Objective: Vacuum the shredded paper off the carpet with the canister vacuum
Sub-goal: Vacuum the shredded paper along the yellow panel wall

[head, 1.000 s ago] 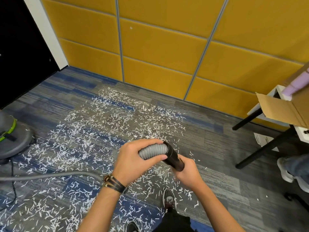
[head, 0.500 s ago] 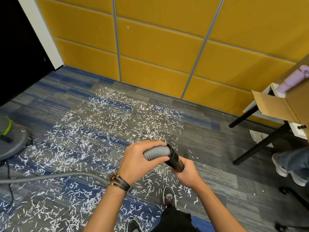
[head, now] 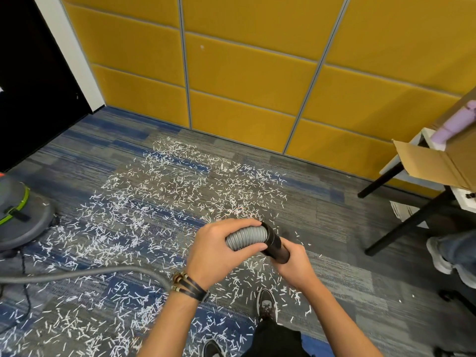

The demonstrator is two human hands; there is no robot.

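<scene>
the shredded paper lies scattered in white slivers over the grey-and-blue carpet, thickest ahead of and to the left of the person's feet. held above it, the grey ribbed hose ends in a black cuff. the left hand has its fingers clenched round the ribbed part, and the right hand grasps the cuff's lower end. the hose trails from under the left wrist across the carpet to the left edge, where the grey canister vacuum with green trim stands. at right a black-legged desk carries an open cardboard box, before the yellow panelled wall.
</scene>
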